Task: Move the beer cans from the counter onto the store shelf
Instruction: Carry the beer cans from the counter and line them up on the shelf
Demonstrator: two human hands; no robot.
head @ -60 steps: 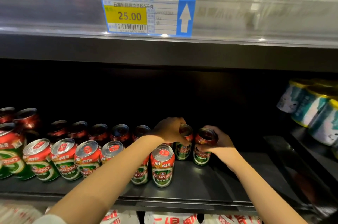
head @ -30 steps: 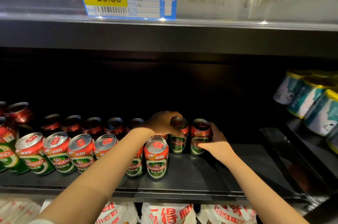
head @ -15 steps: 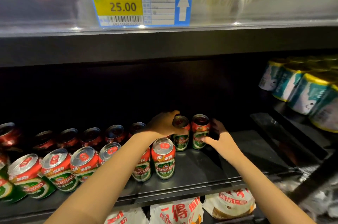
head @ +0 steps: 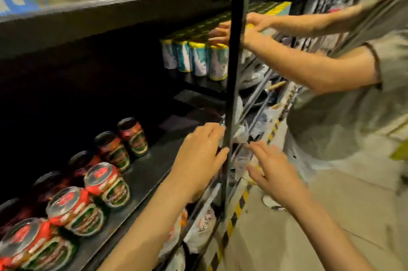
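Both hands empty: left hand (head: 198, 155) and right hand (head: 272, 171) spread loose-fingered by the shelf upright (head: 229, 94), probably heading for more stock. Beer cans (head: 106, 182) already in rows on the dark shelf (head: 145, 173), lids up, labels outward for shoppers.

A black upright post (head: 231, 71) crosses the frame's middle; pale floor (head: 331, 215) with yellow-black hazard tape (head: 237, 211) fills the lower right.
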